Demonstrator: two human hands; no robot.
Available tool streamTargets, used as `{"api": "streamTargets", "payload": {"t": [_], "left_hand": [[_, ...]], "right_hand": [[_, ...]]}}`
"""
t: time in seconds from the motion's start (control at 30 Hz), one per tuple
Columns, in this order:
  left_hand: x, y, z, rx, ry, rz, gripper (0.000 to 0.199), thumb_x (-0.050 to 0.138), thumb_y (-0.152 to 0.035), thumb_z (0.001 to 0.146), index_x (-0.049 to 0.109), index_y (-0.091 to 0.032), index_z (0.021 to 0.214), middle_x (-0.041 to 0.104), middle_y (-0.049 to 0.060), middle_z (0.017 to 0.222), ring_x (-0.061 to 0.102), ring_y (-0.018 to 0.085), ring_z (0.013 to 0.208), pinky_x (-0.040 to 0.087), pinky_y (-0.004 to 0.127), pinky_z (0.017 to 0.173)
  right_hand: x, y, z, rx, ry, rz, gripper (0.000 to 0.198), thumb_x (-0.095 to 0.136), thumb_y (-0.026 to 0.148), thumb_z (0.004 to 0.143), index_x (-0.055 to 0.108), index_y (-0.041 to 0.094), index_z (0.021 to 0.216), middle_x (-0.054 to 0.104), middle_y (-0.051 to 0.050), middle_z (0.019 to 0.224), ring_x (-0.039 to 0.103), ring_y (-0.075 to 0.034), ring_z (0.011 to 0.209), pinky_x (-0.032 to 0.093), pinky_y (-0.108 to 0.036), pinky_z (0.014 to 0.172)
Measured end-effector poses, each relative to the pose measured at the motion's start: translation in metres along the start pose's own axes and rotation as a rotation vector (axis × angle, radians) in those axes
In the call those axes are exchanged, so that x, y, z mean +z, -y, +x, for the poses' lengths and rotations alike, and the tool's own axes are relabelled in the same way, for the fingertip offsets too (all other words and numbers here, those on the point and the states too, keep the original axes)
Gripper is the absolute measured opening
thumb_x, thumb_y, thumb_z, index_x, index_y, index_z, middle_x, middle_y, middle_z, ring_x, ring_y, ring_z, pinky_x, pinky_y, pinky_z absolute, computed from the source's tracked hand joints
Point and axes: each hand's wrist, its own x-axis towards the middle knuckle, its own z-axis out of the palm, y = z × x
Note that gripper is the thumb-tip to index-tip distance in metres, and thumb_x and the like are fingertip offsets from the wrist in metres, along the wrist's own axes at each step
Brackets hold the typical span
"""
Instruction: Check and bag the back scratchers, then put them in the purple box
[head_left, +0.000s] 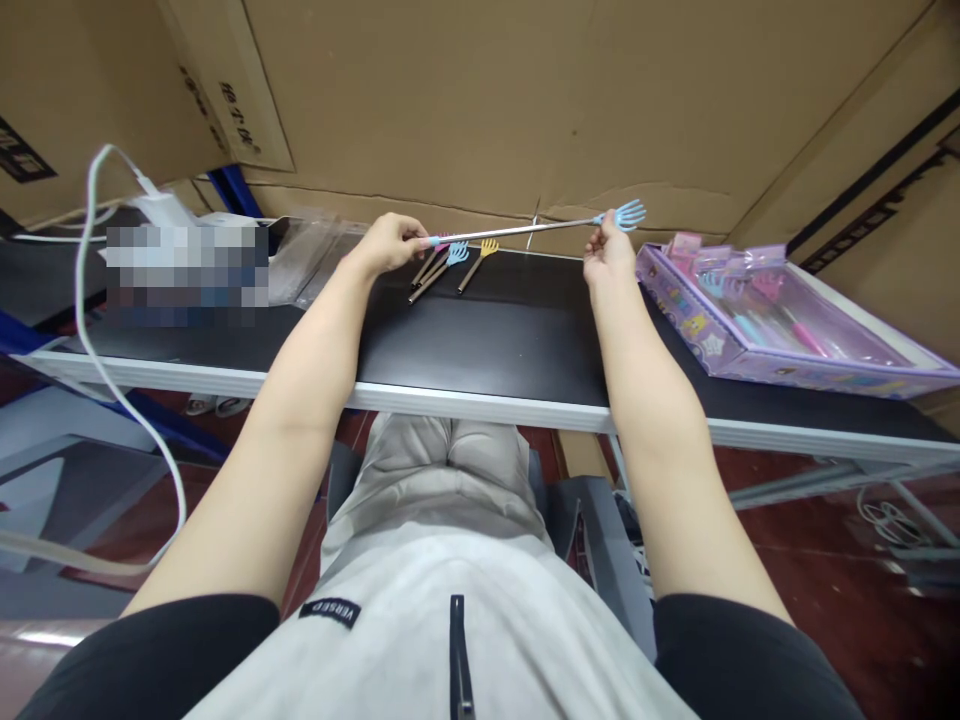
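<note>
Between my two hands a telescopic back scratcher (510,231) is stretched out, held level above the table. My left hand (391,243) is closed around its handle end, where a bit of light blue grip shows. At the other end my right hand (609,250) pinches the rod just below the light blue claw head. Below it on the black surface, near my left hand, lie several short back scratcher heads with metal shafts: a yellow one (489,247), a blue one (456,254) and a pink one partly covered by my hand and the rod.
On the right a purple display box (750,350) holds packaged back scratchers in clear wrapping. Clear plastic bags (307,260) lie left of my left hand. A white cable (82,260) loops over the table's left edge. Cardboard (465,110) stands along the back.
</note>
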Motion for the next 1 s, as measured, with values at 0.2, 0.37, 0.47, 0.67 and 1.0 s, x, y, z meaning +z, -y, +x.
{"api": "streamTargets", "payload": {"t": [0.2,0.37,0.47,0.67,1.0], "left_hand": [[-0.01,0.019,-0.001,-0.039,0.004,-0.005,0.019,0.08,-0.037,0.083,0.073,-0.02,0.087,0.069,0.006,0.074,0.064,0.023,0.078,0.052,0.038,0.082],[-0.011,0.009,-0.004,-0.012,-0.011,-0.009,0.016,0.079,-0.035,0.084,0.073,-0.021,0.083,0.068,0.006,0.07,0.065,0.025,0.081,0.052,0.038,0.082],[0.006,-0.014,-0.008,0.029,0.013,-0.016,0.014,0.077,-0.033,0.087,0.073,-0.02,0.084,0.067,0.005,0.07,0.064,0.024,0.081,0.053,0.038,0.083],[0.045,-0.044,-0.015,0.11,0.029,-0.069,0.015,0.073,-0.029,0.093,0.07,-0.018,0.084,0.066,0.005,0.07,0.065,0.023,0.081,0.053,0.037,0.085],[0.042,-0.035,-0.003,0.127,0.048,-0.062,0.014,0.072,-0.029,0.093,0.067,-0.02,0.084,0.066,0.004,0.073,0.064,0.021,0.081,0.052,0.036,0.087]], "right_hand": [[-0.011,0.002,0.005,-0.04,0.069,-0.022,0.055,0.06,0.061,0.109,0.047,0.023,0.073,0.053,0.003,0.071,0.066,-0.014,0.085,0.054,-0.033,0.077],[-0.005,-0.003,0.014,-0.065,0.079,-0.01,0.056,0.055,0.067,0.109,0.046,0.023,0.076,0.048,0.003,0.074,0.063,-0.013,0.081,0.049,-0.029,0.069],[0.014,-0.021,-0.003,-0.049,0.114,0.003,0.052,0.055,0.066,0.11,0.052,0.022,0.082,0.05,0.002,0.075,0.064,-0.013,0.082,0.05,-0.027,0.067],[0.049,-0.061,-0.057,-0.048,0.357,-0.032,0.058,0.062,0.077,0.1,0.062,0.02,0.091,0.063,-0.001,0.09,0.073,-0.02,0.102,0.055,-0.029,0.071],[0.045,-0.049,-0.057,-0.021,0.342,-0.084,0.049,0.063,0.067,0.104,0.063,0.019,0.093,0.064,-0.002,0.093,0.072,-0.021,0.107,0.055,-0.031,0.074]]}}
